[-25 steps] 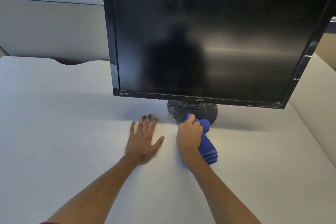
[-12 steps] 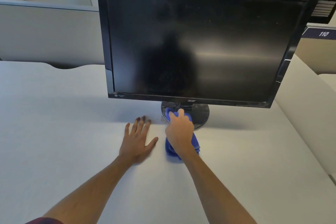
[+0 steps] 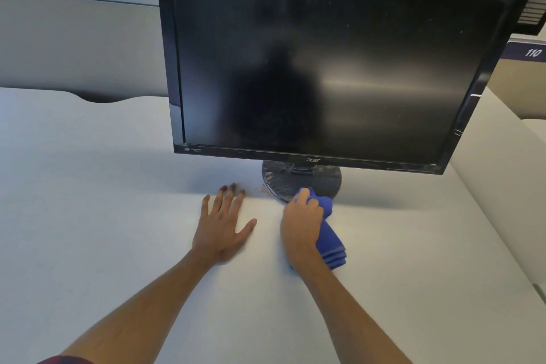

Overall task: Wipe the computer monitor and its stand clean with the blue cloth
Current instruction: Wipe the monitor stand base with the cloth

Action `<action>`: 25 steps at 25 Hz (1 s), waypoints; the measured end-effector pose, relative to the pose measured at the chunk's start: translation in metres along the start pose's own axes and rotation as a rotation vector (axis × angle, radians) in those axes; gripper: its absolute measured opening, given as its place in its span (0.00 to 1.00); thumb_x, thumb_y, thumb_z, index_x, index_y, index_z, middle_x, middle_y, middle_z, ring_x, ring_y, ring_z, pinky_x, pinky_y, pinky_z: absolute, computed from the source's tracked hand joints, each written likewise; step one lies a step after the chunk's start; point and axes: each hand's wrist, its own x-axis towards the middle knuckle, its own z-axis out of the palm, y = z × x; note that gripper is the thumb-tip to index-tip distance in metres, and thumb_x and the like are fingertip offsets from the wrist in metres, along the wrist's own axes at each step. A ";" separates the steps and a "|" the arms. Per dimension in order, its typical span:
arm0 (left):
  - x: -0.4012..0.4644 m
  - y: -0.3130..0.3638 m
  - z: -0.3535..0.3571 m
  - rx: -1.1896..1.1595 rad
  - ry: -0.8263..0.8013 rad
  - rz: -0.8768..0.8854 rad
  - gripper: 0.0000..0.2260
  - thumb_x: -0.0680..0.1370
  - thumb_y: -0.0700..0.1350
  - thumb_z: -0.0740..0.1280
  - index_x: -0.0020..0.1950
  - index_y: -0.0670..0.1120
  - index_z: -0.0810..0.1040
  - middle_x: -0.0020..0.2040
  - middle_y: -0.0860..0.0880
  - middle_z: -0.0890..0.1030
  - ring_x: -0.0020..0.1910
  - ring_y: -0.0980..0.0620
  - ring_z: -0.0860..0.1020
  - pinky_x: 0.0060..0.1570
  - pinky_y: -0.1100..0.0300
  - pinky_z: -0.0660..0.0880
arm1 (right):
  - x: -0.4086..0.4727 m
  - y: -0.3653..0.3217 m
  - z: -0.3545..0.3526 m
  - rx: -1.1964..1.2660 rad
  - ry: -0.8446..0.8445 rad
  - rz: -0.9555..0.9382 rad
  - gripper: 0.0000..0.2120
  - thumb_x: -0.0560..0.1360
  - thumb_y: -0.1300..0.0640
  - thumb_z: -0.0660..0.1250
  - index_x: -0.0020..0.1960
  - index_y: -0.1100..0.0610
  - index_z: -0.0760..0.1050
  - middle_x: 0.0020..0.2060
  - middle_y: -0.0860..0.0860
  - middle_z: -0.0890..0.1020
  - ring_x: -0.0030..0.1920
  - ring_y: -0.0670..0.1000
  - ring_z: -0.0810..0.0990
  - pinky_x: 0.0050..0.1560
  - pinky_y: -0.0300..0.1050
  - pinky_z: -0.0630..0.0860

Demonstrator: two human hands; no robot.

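White bench (image 3: 88,216): left hand (image 3: 220,227) laid flat, grip spread. Blue cloth (image 3: 329,233) is clenched in right hand (image 3: 301,221) grip, pressed onto monitor (image 3: 319,62) stand (image 3: 301,183) front edge.

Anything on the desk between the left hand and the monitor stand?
Head view: only bare desk with a few brownish crumbs between the left hand and the stand.
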 end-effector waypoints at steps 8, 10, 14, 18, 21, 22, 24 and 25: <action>-0.001 0.001 -0.003 -0.030 -0.031 -0.009 0.33 0.78 0.67 0.43 0.78 0.53 0.45 0.79 0.51 0.42 0.77 0.50 0.40 0.75 0.44 0.40 | 0.018 0.002 -0.028 0.518 0.033 -0.038 0.11 0.79 0.56 0.59 0.59 0.55 0.73 0.57 0.53 0.71 0.43 0.52 0.73 0.41 0.43 0.68; 0.000 0.001 -0.004 -0.032 -0.034 -0.005 0.33 0.77 0.67 0.42 0.78 0.53 0.45 0.79 0.51 0.42 0.78 0.50 0.41 0.75 0.43 0.42 | 0.032 0.031 -0.023 0.690 0.118 0.151 0.14 0.80 0.54 0.58 0.64 0.54 0.72 0.56 0.53 0.73 0.44 0.50 0.73 0.43 0.41 0.70; -0.001 0.001 -0.005 -0.026 -0.011 0.000 0.33 0.77 0.67 0.42 0.78 0.52 0.48 0.79 0.51 0.45 0.78 0.49 0.43 0.75 0.42 0.43 | 0.031 0.030 0.007 0.373 0.080 0.189 0.21 0.81 0.46 0.55 0.70 0.53 0.67 0.66 0.56 0.70 0.59 0.57 0.74 0.52 0.49 0.75; -0.001 0.003 -0.006 -0.027 -0.016 -0.005 0.33 0.77 0.67 0.42 0.78 0.53 0.46 0.79 0.51 0.44 0.78 0.49 0.43 0.75 0.42 0.43 | 0.046 0.009 0.004 0.214 0.045 0.142 0.23 0.79 0.51 0.60 0.72 0.55 0.64 0.69 0.59 0.67 0.60 0.57 0.73 0.55 0.48 0.74; -0.002 0.003 -0.006 -0.034 -0.017 -0.014 0.33 0.77 0.67 0.42 0.78 0.53 0.46 0.79 0.50 0.44 0.78 0.49 0.42 0.75 0.43 0.43 | 0.054 -0.010 -0.003 0.162 0.024 0.068 0.23 0.79 0.53 0.62 0.72 0.56 0.65 0.69 0.59 0.66 0.58 0.56 0.74 0.53 0.46 0.74; -0.002 0.004 -0.006 -0.037 -0.020 -0.017 0.33 0.77 0.67 0.42 0.78 0.53 0.45 0.79 0.51 0.43 0.78 0.49 0.42 0.75 0.43 0.43 | 0.054 -0.019 -0.003 0.164 0.025 0.035 0.23 0.79 0.53 0.61 0.72 0.57 0.64 0.69 0.59 0.66 0.58 0.56 0.74 0.52 0.46 0.74; -0.001 0.005 -0.006 -0.035 -0.030 -0.021 0.33 0.77 0.67 0.41 0.78 0.53 0.44 0.79 0.51 0.42 0.78 0.50 0.41 0.75 0.43 0.43 | 0.055 -0.035 -0.005 0.185 0.036 -0.037 0.23 0.79 0.52 0.60 0.72 0.56 0.64 0.70 0.59 0.65 0.60 0.57 0.73 0.53 0.47 0.74; 0.000 0.004 -0.006 -0.033 -0.036 -0.022 0.33 0.77 0.67 0.41 0.78 0.53 0.44 0.79 0.51 0.42 0.77 0.50 0.40 0.75 0.43 0.42 | 0.058 -0.039 -0.007 0.213 0.054 -0.077 0.22 0.79 0.53 0.60 0.72 0.56 0.64 0.69 0.58 0.65 0.61 0.57 0.73 0.53 0.47 0.74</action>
